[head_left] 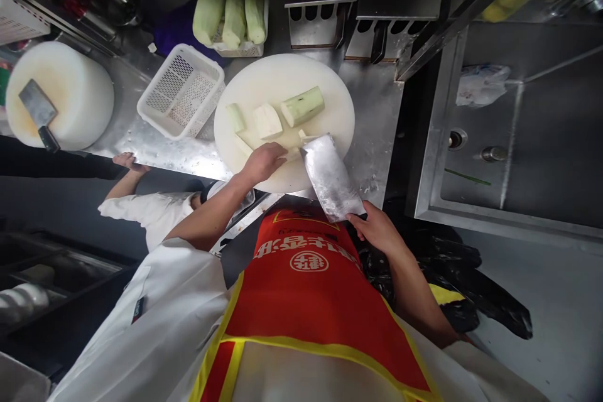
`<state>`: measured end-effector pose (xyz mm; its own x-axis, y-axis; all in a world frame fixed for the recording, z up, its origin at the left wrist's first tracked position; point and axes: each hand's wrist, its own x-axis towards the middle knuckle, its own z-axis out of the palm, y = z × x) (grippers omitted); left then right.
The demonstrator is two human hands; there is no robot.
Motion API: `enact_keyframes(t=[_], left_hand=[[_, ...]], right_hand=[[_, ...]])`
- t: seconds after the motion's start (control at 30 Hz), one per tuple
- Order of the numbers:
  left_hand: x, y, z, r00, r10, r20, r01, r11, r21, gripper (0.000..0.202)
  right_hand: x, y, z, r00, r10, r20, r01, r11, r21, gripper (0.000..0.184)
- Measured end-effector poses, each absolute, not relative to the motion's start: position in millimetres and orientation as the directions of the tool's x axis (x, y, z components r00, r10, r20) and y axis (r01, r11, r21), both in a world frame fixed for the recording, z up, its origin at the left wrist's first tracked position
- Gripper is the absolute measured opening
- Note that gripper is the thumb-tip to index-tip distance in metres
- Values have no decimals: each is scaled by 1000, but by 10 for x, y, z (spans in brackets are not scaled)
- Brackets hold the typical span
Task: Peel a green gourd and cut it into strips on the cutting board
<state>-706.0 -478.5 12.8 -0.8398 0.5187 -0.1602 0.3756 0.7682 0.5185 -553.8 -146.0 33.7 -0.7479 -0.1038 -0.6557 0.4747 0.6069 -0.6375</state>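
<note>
My right hand (377, 226) grips the handle end of a broad cleaver (332, 179), its blade lying over the near right edge of the round white cutting board (339, 100). Left of the blade, my left hand (266, 162) rests on the board with fingers bent together on a pale gourd piece (294, 154), mostly hidden by them. Farther back on the board lie a thick length of peeled pale-green gourd (304, 106), a white block of gourd (267, 122) and a smaller piece (235, 117). A thin pale strip (244, 145) is beside my left hand.
A white basket (155, 116) stands left of the board; another basket (264, 0) behind holds whole peeled gourds (234, 12). Knife racks (313, 28) line the back. A second cleaver (38, 103) lies on a thick chopping block (97, 91). Another person's hand (130, 162) touches the counter edge. A sink (480, 201) is right.
</note>
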Motion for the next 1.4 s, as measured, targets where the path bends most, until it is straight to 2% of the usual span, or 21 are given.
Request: enact_keyframes(t=[0.13,0.3,0.67,0.97,1.23,1.4], left_hand=[[-6976,-4812,119,-788,603,-125,457,709,537,32],[-6938,-4842,134,-816,571,-95,468,748,470,35],[-6980,-4813,205,-832,529,-170,401,783,476,27],[-6975,-4755,184,-851,507,-136,406,800,442,29],[-6924,-4747,189,-849,515,-114,424,795,433,35],[-6884,-4739,133,-892,447,-71,372,813,448,29]], right_hand=[[-5496,-1508,237,-736,-112,-668,531,516,-672,24],[-5460,-1586,177,-721,-151,-676,562,442,-699,31],[-5415,-1725,63,-778,-110,-619,475,542,-693,29],[-5190,-1578,26,-754,-163,-636,507,470,-722,30],[-5463,-1871,7,-720,-194,-666,563,398,-725,28],[-5351,-1808,37,-710,-219,-669,531,457,-713,25]])
